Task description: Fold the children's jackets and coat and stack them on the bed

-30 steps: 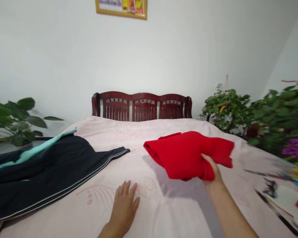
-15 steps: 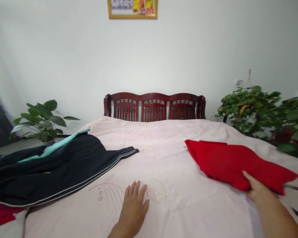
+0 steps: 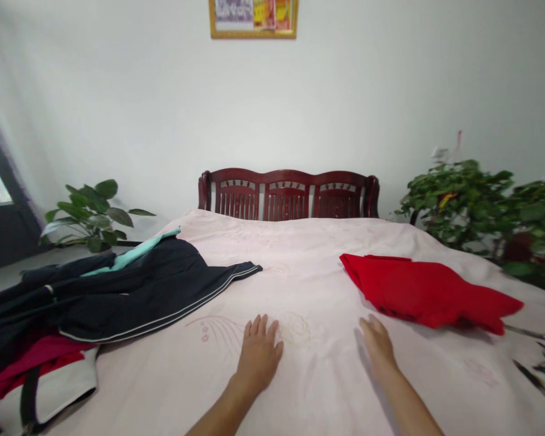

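Note:
On the pale pink bedspread (image 3: 309,381), my left hand (image 3: 260,350) lies palm down with its fingers apart, holding nothing. My right hand (image 3: 378,342) is over the bedspread to the right of it, fingers stretched out and nothing in them. Just beyond my right hand rests a folded red garment (image 3: 422,290), apart from the fingers. Off to the left of my left hand is a heap of clothes: a dark navy garment with white piping (image 3: 158,297) on top, a strip of turquoise cloth (image 3: 136,254) behind it.
Under the navy garment, magenta cloth (image 3: 31,366) and a white piece with a black strap (image 3: 68,387) stick out. A dark wooden headboard (image 3: 286,188) stands against the wall. Leafy plants (image 3: 463,200) flank the bed at right, another plant (image 3: 93,209) at left.
My right hand has let go of the red garment and moved left, towards my left hand. The red garment stays on the right of the bed. The view has shifted slightly left.

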